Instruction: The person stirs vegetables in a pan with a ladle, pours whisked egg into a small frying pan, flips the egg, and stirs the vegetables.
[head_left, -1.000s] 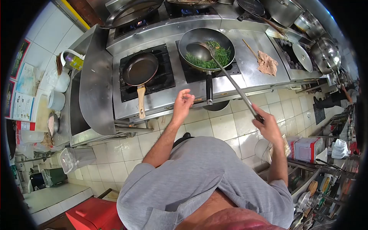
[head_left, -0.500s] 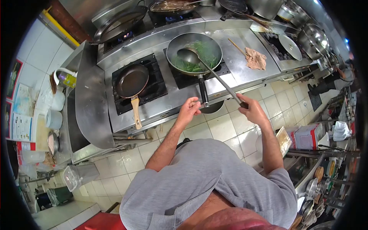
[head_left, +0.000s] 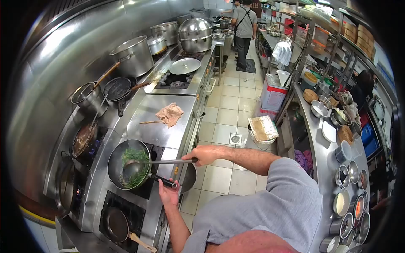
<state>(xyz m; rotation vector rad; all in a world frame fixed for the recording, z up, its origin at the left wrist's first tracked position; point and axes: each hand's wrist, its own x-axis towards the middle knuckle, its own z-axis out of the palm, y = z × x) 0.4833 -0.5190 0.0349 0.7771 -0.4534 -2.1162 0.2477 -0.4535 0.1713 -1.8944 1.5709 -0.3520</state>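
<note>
A wok (head_left: 114, 168) with chopped greens (head_left: 136, 178) stands on the stove at the lower left. My right hand (head_left: 204, 155) is closed on the handle end of a long metal ladle (head_left: 168, 161), whose bowl rests in the greens. Close below the wok's black handle (head_left: 163, 181) is my left hand (head_left: 169, 194), its palm turned up and fingers at the handle's end; whether it grips the handle is unclear. A smaller frying pan (head_left: 116, 224) with a wooden handle sits on the neighbouring burner.
A crumpled cloth (head_left: 169, 114) and a stick lie on the steel top. Pots (head_left: 134, 57) and a steamer (head_left: 195, 36) line the back. A person (head_left: 244, 31) stands in the far aisle. Bowls (head_left: 342, 202) fill the right counter (head_left: 314, 139); a foil-covered box (head_left: 262, 128) is near the aisle.
The view has swung round to the right, bringing the aisle and right counter into sight. My left hand has come to the wok's handle. The ladle stays in my right hand.
</note>
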